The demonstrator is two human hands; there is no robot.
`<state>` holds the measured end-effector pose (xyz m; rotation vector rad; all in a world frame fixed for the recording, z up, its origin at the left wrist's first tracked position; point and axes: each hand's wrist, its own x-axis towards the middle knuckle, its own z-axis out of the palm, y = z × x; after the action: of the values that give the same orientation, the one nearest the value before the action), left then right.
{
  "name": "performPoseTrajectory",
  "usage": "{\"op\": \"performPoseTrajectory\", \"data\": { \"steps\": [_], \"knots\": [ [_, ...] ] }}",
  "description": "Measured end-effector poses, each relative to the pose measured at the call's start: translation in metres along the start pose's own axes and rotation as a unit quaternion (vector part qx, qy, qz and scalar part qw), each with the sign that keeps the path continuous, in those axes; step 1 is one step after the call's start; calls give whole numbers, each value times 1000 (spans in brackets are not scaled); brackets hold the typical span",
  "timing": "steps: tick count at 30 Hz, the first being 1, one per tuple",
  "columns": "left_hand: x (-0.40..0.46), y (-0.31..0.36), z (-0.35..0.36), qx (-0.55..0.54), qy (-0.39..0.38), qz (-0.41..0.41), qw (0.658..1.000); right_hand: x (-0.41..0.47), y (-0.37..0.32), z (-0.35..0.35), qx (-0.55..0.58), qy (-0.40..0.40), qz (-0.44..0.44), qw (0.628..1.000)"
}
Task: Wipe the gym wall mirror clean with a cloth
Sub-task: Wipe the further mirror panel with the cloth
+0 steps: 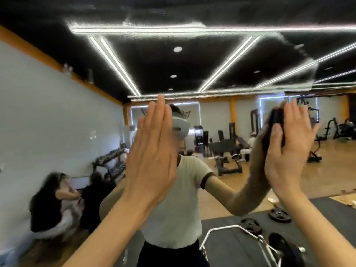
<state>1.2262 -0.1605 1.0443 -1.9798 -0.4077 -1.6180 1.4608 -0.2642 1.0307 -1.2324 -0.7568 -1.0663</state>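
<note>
A: Why is the left hand flat on the mirror, fingers straight and holding nothing?

B: Probably bracing, to steady the reach.

A: And the dark cloth?

B: It is sandwiched between the right hand and the glass, high up at head height. The fingers press it flat so the whole pad rubs, rather than gripping it.

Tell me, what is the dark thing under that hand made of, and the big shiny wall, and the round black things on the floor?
The dark cloth under the right hand looks like soft fabric: matte and bunched. The mirror is glass, glossy: it reflects the room and shows smeary streaks. The weight plates look like black metal or rubber-coated metal; the blur leaves that open.
</note>
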Motion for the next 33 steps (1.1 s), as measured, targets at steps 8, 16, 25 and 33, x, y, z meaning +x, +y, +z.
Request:
{"op": "performPoseTrajectory", "data": {
  "steps": [8, 16, 25, 33],
  "knots": [
    [17, 27, 28, 4, 18, -40, 999, -31, -68, 31, 32, -134, -309, 941],
    [15, 25, 31, 34, -4, -49, 998, 65, 88, -41, -2, -38, -69, 997],
    [15, 28, 31, 33, 9, -43, 999, 1, -53, 27, 55, -82, -227, 969],
    [14, 29, 33, 31, 15, -40, 999, 79, 50, -13, 11, -73, -200, 977]
  ]
}}
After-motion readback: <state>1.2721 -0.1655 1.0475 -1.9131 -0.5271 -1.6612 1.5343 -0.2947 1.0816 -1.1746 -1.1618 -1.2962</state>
